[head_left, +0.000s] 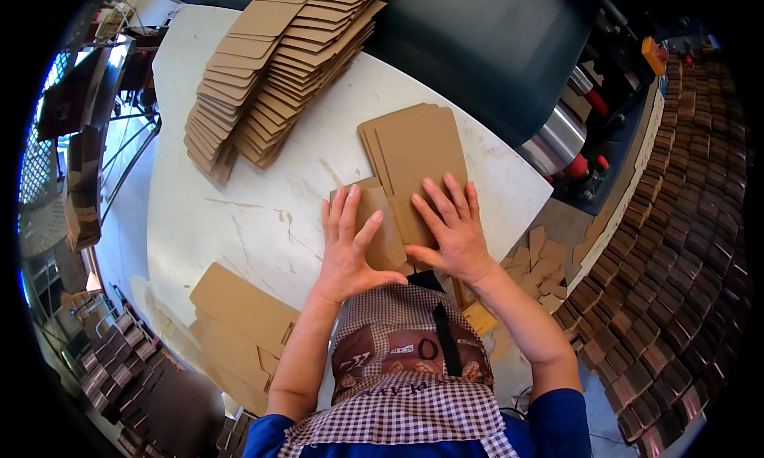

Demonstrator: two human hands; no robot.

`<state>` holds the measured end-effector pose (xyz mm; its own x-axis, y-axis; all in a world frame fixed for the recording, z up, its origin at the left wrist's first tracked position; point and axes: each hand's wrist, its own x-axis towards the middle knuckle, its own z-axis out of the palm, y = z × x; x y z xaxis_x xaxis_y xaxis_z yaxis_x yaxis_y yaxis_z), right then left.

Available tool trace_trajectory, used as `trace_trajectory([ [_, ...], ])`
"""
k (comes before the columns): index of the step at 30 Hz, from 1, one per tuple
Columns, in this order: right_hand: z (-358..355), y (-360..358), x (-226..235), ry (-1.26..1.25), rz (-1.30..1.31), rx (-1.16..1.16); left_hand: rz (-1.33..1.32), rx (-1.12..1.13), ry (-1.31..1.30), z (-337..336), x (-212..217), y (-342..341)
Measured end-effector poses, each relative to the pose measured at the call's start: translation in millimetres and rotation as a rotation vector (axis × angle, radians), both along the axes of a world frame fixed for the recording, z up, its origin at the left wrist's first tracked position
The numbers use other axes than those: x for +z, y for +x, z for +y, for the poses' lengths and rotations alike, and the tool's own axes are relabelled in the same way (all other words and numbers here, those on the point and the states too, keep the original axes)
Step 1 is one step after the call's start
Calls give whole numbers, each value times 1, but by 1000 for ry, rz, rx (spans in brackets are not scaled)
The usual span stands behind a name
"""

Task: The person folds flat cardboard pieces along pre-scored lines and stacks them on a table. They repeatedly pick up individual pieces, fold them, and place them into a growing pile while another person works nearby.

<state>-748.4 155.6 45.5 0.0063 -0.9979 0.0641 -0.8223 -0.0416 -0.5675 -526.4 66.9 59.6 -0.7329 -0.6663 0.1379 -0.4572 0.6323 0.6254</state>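
Both hands rest palm down on brown cardboard pieces near the table's front edge. Under my left hand (350, 247), its fingers spread, lies a smaller folded cardboard piece (383, 231). My right hand (454, 231) presses flat, fingers apart, on the lower end of a small stack of cardboard sheets (418, 144). The stack is slightly fanned toward its left side. The smaller piece and the stack meet between my hands; whether they are joined I cannot tell. The palms hide part of both.
Fanned rows of folded cardboard (282, 68) cover the back left of the white table (239, 227). Flat cardboard blanks (243, 315) lie at the near left. A machine with a dark belt (477, 52) and metal roller (555, 140) adjoins the back right. Bundled stacks (676, 267) stand at right.
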Motion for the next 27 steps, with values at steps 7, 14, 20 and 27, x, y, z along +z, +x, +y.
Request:
trace_trajectory([
  [7, 2, -13, 0, 14, 69, 226, -183, -44, 13, 0, 17, -12],
  [14, 1, -26, 6, 124, 146, 424, -275, -22, -17, 10, 10, 1],
  [20, 0, -24, 10, 187, 168, 467, -410, -5, 10, 23, 17, -16],
  [27, 5, -18, 5, 176, 146, 417, -310, 69, 24, 27, 17, -17],
])
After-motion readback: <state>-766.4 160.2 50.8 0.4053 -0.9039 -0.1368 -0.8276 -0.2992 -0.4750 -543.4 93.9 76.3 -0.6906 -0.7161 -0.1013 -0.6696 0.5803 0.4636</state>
